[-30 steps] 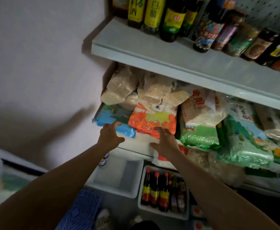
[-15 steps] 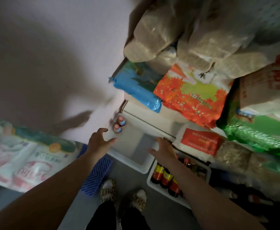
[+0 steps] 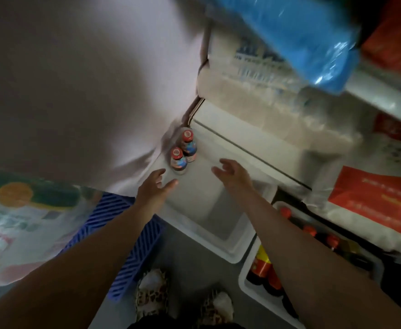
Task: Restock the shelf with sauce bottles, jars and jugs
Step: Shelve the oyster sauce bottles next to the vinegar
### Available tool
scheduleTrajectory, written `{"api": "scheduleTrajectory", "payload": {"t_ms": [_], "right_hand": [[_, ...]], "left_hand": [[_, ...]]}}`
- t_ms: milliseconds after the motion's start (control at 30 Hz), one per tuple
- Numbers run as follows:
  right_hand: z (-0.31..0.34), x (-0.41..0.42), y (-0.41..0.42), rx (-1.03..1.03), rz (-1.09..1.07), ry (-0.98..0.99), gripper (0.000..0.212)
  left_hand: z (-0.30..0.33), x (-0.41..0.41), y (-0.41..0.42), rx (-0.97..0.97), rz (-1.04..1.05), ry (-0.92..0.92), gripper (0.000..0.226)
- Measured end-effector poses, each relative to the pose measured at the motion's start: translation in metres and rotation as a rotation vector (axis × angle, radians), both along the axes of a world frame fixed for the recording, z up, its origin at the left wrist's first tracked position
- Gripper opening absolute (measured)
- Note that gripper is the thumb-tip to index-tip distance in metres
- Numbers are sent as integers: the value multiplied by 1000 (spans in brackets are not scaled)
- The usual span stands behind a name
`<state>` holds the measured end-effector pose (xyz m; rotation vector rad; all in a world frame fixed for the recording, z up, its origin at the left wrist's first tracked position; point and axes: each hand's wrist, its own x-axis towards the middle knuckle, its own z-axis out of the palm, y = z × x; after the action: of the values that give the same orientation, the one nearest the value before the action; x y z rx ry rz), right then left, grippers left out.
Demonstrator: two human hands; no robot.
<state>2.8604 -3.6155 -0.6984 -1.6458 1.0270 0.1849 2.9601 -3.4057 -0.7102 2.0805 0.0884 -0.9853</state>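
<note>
The two small bottles (image 3: 183, 151), red-capped and upright, stand touching each other in the far left corner of a white tub (image 3: 232, 254), tight against the wall. From the left hand (image 3: 155, 186) they lie at about one o'clock, just beyond the fingertips; from the right hand (image 3: 232, 173) they lie at about ten o'clock, a little further off. The left hand is therefore the nearer. Both hands hover over the tub with fingers spread wide and loosely bent, holding nothing. The bottles' long axes point nearly straight up at the camera, so mostly caps and shoulders show; a grasp would likely come from above or around the neck. The nearer bottle partly shields the farther one, so it probably goes first. At about four o'clock a second tub (image 3: 244, 284) holds taller dark bottles (image 3: 263, 267) under the right forearm.
</note>
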Motion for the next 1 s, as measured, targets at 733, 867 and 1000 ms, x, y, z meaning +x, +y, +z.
{"api": "scheduleTrajectory", "payload": {"t_ms": [733, 867, 1000], "right_hand": [[-189, 94, 1, 32, 160, -566, 41], [-199, 71, -17, 6, 179, -519, 47], [-206, 51, -27, 31, 193, -515, 44]], "left_hand": [[-207, 49, -37, -440, 57, -258, 68], [-216, 50, -38, -426, 51, -245, 76], [-219, 49, -35, -442, 27, -182, 90]]}}
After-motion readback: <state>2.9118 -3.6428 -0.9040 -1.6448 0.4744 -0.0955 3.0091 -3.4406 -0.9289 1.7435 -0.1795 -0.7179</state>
